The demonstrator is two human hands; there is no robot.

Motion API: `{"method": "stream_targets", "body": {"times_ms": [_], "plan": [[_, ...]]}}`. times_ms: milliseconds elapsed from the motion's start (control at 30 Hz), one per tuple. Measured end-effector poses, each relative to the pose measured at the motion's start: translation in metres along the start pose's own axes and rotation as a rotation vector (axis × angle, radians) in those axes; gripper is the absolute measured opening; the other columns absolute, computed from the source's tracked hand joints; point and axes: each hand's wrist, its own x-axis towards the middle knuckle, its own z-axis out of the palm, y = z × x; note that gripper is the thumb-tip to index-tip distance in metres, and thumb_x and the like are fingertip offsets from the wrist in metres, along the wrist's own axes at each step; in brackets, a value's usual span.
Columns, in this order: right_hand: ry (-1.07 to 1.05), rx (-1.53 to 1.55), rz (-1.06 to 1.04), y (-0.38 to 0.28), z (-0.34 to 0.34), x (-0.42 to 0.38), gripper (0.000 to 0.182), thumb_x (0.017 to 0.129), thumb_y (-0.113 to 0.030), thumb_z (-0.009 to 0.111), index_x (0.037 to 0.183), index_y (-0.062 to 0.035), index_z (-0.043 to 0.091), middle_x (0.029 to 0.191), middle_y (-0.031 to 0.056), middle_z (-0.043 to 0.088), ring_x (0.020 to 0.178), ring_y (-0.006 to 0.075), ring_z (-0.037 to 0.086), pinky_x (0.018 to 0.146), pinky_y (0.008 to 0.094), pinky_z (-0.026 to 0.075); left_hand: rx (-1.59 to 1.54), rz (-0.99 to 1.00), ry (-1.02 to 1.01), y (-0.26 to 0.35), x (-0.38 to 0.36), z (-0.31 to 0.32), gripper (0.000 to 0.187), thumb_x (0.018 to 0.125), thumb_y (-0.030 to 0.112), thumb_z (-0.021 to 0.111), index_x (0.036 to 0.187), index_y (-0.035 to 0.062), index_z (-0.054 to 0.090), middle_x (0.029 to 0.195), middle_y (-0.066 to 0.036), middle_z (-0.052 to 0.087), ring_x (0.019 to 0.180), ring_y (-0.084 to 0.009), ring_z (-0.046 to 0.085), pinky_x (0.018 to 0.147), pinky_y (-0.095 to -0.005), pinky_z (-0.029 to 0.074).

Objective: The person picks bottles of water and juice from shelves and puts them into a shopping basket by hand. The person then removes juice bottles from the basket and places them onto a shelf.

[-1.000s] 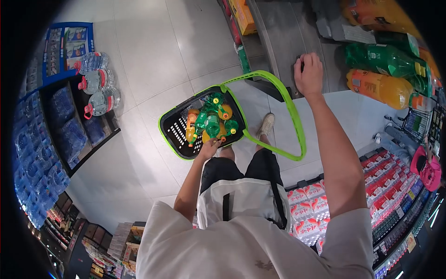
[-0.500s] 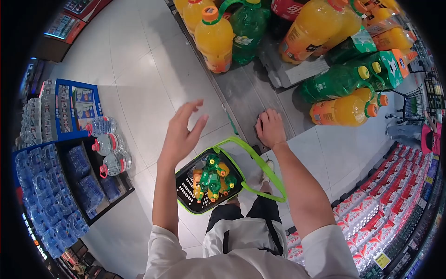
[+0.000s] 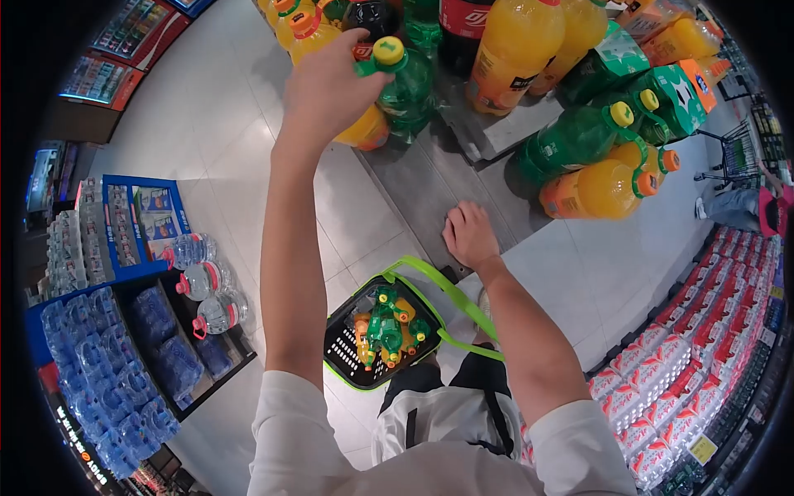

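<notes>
My left hand (image 3: 331, 87) reaches over the bottles at the platform's near left corner, thumb and forefinger apart around the green carrying strap. Its thumb is right beside the neck of a green soda bottle (image 3: 406, 95). Under the palm, partly covered, stands an orange juice bottle (image 3: 366, 130). My right hand (image 3: 472, 236) rests on the grey platform (image 3: 413, 178), its fingers loosely bent and holding nothing. Below, a black shopping basket (image 3: 337, 357) with a lime-green handle (image 3: 442, 283) contains several small green and orange bottles (image 3: 385, 329). My right forearm hides part of the handle.
More green soda bottles (image 3: 562, 149) and orange juice bottles (image 3: 589, 190) lie to the right on the platform. Packed water bottles (image 3: 95, 364) are stacked at left, red-and-white packs (image 3: 662, 372) at right. A person (image 3: 736, 211) and a shopping cart (image 3: 728, 153) are farther right.
My left hand has moved up and forward from over the floor to the green and orange bottles. My right hand stays on the platform. The view has shifted slightly.
</notes>
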Motion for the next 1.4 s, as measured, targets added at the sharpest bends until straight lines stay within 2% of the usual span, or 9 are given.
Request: {"method": "stream_targets", "body": {"times_ms": [267,600,700,833,967,1100,1267,1367,1400], "plan": [[-0.061,-0.023,0.031,-0.002,0.000,-0.001,0.016,0.080,-0.016,0.061,0.089,-0.0071,0.052,0.098,0.0120,0.049,0.097,0.0306,0.050,0.083,0.0428,0.040,-0.365,-0.538,-0.193,-0.091,-0.183,-0.009,0.037,0.076,0.010,0.073,0.110,-0.0036,0.067,0.081,-0.012,0.070,0.071,-0.0085,0.061,0.065,-0.0239,0.048],[0.046,-0.058,-0.024,-0.003,0.008,0.003,0.011,0.083,-0.013,0.059,0.088,-0.0055,0.052,0.092,0.0150,0.051,0.090,0.0353,0.053,0.078,0.0463,0.042,-0.620,-1.019,0.151,-0.123,-0.400,-0.023,0.019,0.074,-0.001,0.075,0.092,-0.0045,0.070,0.077,-0.002,0.067,0.067,-0.0050,0.057,0.060,-0.0199,0.043],[0.047,-0.075,-0.041,-0.001,0.011,0.000,0.011,0.083,-0.013,0.058,0.088,-0.0056,0.053,0.091,0.0139,0.052,0.089,0.0347,0.053,0.077,0.0460,0.042,-0.358,-1.093,-0.100,-0.135,-0.478,0.012,0.023,0.076,0.005,0.071,0.096,-0.0069,0.069,0.073,-0.008,0.068,0.064,-0.0088,0.058,0.061,-0.0257,0.047],[0.065,-0.085,-0.063,-0.001,0.013,0.000,0.010,0.084,-0.014,0.058,0.088,-0.0059,0.053,0.089,0.0125,0.053,0.088,0.0340,0.054,0.076,0.0459,0.042,-0.035,-1.069,-0.293,-0.180,-0.585,0.068,0.032,0.075,0.016,0.070,0.099,-0.0046,0.069,0.083,-0.025,0.069,0.077,-0.0352,0.069,0.073,-0.0391,0.053],[0.055,-0.123,-0.067,0.000,0.014,-0.001,0.010,0.085,-0.014,0.058,0.088,-0.0062,0.053,0.089,0.0120,0.052,0.088,0.0335,0.053,0.075,0.0455,0.042,-0.124,-1.313,-0.571,-0.221,-0.734,0.105,0.028,0.077,0.014,0.067,0.093,-0.0089,0.068,0.076,-0.021,0.069,0.068,-0.0302,0.069,0.064,-0.0384,0.053],[0.043,-0.136,-0.065,-0.003,0.016,0.000,0.009,0.085,-0.013,0.058,0.088,-0.0065,0.052,0.089,0.0113,0.052,0.088,0.0326,0.052,0.076,0.0448,0.042,-0.396,-1.487,-0.444,-0.210,-0.739,0.141,0.025,0.081,0.014,0.065,0.096,-0.0055,0.067,0.062,-0.010,0.063,0.047,-0.0148,0.060,0.043,-0.0318,0.046],[0.032,-0.146,-0.077,-0.002,0.015,0.002,0.008,0.087,-0.013,0.057,0.089,-0.0065,0.052,0.089,0.0106,0.051,0.087,0.0319,0.052,0.076,0.0441,0.042,-0.219,-1.162,-0.496,-0.260,-0.770,0.212,0.029,0.080,0.018,0.064,0.099,-0.0046,0.067,0.069,-0.018,0.067,0.058,-0.0241,0.067,0.058,-0.0360,0.054],[0.024,-0.152,-0.070,-0.002,0.015,0.000,0.008,0.086,-0.013,0.057,0.089,-0.0066,0.052,0.089,0.0108,0.052,0.088,0.0319,0.052,0.076,0.0438,0.042,-0.337,-1.353,-0.719,-0.246,-0.688,0.193,0.030,0.079,0.022,0.064,0.095,-0.0031,0.069,0.086,-0.020,0.070,0.085,-0.0319,0.069,0.079,-0.0403,0.054],[0.020,-0.156,-0.062,-0.001,0.015,-0.001,0.009,0.086,-0.013,0.057,0.089,-0.0066,0.052,0.089,0.0109,0.052,0.088,0.0320,0.052,0.077,0.0437,0.042,-0.353,-1.343,-0.677,-0.255,-0.700,0.212,0.028,0.079,0.020,0.065,0.095,-0.0032,0.068,0.076,-0.018,0.068,0.073,-0.0269,0.068,0.069,-0.0374,0.053]]}}
